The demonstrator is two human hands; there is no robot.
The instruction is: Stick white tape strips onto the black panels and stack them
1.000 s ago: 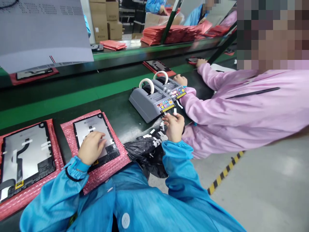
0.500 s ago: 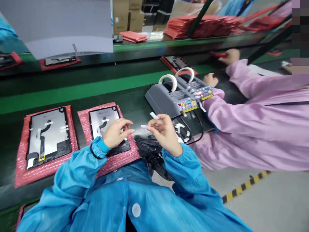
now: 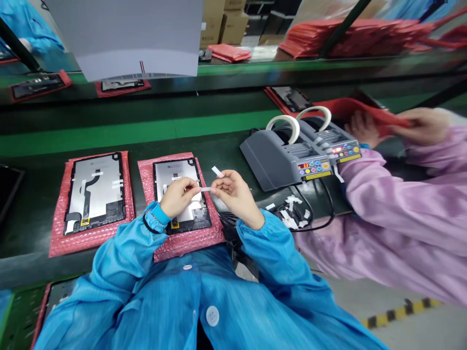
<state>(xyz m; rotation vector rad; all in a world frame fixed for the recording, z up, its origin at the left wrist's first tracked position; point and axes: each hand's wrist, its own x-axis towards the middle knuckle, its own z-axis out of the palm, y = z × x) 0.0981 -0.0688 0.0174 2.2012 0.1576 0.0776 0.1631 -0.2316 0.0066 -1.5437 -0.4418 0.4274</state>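
A short white strip of tape [image 3: 206, 189] is stretched between my two hands, pinched at one end by my left hand [image 3: 179, 195] and at the other by my right hand [image 3: 235, 197]. A second strip of tape [image 3: 218, 171] sticks up from the fingers of my right hand. Beneath my hands lies a tablet screen panel [image 3: 189, 210], its silver back facing up, on pink bubble wrap [image 3: 171, 250]. My left hand covers part of that panel. To its left, another screen panel [image 3: 95, 194] with white tape pieces rests on its own bubble wrap [image 3: 58, 243].
Two grey tape dispensers [image 3: 268, 163] with tape rolls stand right of my hands, tape scraps [image 3: 291, 216] and cables before them. A co-worker in pink [image 3: 408, 194] handles a red bubble-wrap sleeve [image 3: 350, 109] at right. More wrapped panels [image 3: 122, 86] lie along the back.
My left hand has come to my right hand and taken the free end of one tape strip. The view has shifted left. The co-worker's hands have brought a red sleeve nearer.
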